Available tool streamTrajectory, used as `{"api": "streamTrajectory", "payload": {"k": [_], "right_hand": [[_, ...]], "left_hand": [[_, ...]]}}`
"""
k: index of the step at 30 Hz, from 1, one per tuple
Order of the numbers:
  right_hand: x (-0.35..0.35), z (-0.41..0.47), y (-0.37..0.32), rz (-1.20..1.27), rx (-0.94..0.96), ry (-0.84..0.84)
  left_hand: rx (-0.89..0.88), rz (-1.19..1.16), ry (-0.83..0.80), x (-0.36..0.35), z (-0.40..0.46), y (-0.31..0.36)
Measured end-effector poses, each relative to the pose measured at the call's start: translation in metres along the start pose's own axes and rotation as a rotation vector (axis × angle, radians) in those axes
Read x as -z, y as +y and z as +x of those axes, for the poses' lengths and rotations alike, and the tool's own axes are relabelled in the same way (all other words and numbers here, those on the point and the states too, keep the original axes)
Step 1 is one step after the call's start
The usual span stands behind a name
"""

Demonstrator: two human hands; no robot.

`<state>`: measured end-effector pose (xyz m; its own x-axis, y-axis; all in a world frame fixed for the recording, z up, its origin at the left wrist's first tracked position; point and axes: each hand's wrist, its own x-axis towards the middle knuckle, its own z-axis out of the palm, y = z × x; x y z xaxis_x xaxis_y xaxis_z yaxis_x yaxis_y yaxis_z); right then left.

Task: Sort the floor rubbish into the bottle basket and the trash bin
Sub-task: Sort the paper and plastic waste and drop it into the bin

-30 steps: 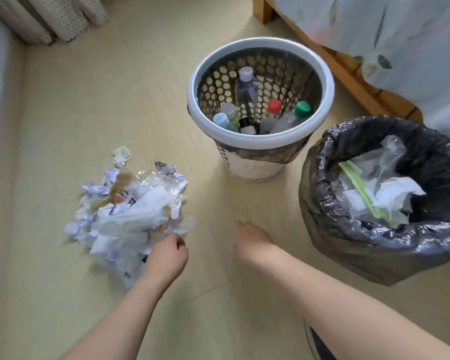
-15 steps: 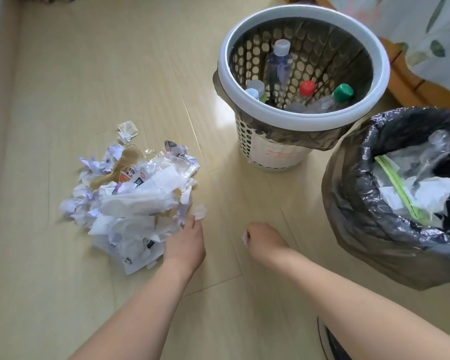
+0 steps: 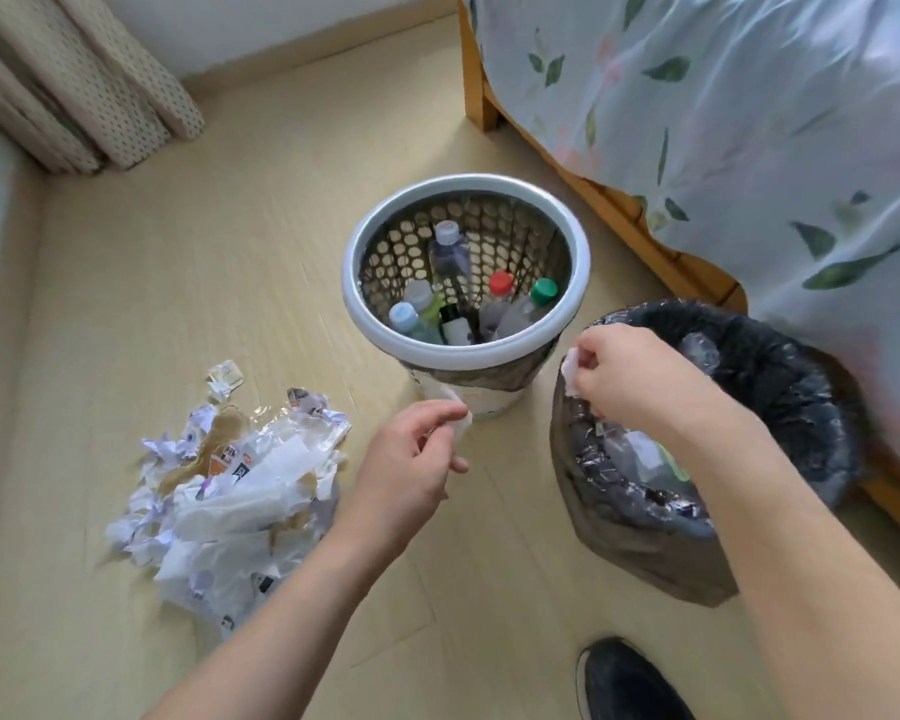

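rubbish pile (image 3: 235, 491) on the pale wood floor (image 3: 178, 262), lower left of view: crumpled white paper, torn printed scraps, clear plastic film, something brown mixed in. one small crumpled scrap (image 3: 224, 379) lies apart, just beyond the pile's far edge.

my left hand (image 3: 411, 459) is off the floor, between the pile and the bottle basket. thumb and fingertips pinch a small white paper scrap (image 3: 461, 420); other fingers curled loosely beneath. the scrap sits in front of the basket's lower wall as seen from here; cannot tell if it touches.

my right hand (image 3: 630, 371) is over the near-left rim of the trash bin (image 3: 780, 356), fingers curled, pinching a small white wad (image 3: 570, 374) at the fingertips. the wad hangs right at the rim's outer edge.

bottle basket (image 3: 365, 304): round, white rim, perforated wall, dark liner bag showing below the rim. inside, several plastic bottles standing or leaning: one tall with a pale cap (image 3: 447, 232), one red cap (image 3: 501, 282), one green cap (image 3: 543, 291), one light blue cap (image 3: 402, 313), others partly hidden.

trash bin is lined with a black bag, just right of the basket, nearly touching. clear plastic and pale paper inside, partly hidden by my forearm.

bed (image 3: 723, 148) with a leaf-print cover and a wooden frame, upper right. curtain (image 3: 74, 90) in the far left corner. my black shoe (image 3: 624, 678) at the bottom edge.
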<state>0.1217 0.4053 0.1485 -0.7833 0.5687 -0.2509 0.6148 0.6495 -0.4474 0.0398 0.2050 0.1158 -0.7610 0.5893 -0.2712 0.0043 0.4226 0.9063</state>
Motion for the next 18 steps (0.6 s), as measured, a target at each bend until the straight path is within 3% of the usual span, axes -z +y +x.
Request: {"api": "streamTrajectory", "payload": {"k": [6, 11, 15, 18], "right_hand": [[0.031, -0.003, 0.095, -0.066, -0.326, 0.087], [0.031, -0.012, 0.128, -0.076, -0.419, 0.029], [0.032, -0.016, 0.128, -0.12, -0.429, -0.075], [0.031, -0.016, 0.11, -0.135, -0.374, 0.007]], "left_hand": [[-0.051, 0.1, -0.193, -0.09, 0.031, 0.068], [0.016, 0.396, -0.486, -0.158, 0.043, 0.072], [-0.031, 0.403, -0.346, -0.154, 0.044, 0.065], [-0.108, 0.341, -0.184, -0.121, 0.045, 0.05]]}}
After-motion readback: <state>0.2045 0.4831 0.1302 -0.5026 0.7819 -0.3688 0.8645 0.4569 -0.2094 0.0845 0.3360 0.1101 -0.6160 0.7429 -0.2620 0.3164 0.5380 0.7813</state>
